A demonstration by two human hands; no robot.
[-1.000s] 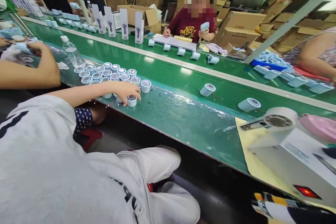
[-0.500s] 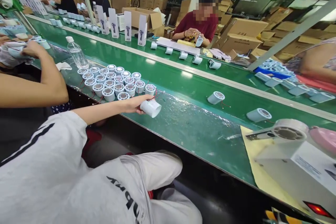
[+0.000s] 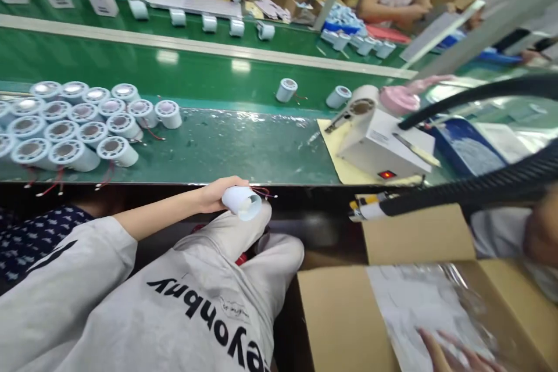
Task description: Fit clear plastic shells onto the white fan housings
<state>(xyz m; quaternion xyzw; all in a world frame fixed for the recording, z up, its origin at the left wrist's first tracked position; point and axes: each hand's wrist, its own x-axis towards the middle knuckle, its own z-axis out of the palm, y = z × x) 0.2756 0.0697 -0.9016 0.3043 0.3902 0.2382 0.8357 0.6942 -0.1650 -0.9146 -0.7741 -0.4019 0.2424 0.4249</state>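
white cylinder (image 3: 242,202) seemingly inside closed left hand (image 3: 214,195)

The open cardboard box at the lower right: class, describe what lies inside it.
Inside the cardboard box lies a crinkled clear plastic liner, with the right hand reaching in. Whatever sits beneath the plastic is hidden.

Light grey tee w/ black lettering, short sleeves, pale trousers.

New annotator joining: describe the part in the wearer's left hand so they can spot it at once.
Start at the green bench, then drop below its near edge to the grey-trousered knee. The left hand holds a white cylindrical part on its side, red wires trailing. Unlike the cluster of similar parts standing on the bench, it is off the bench and tipped over.
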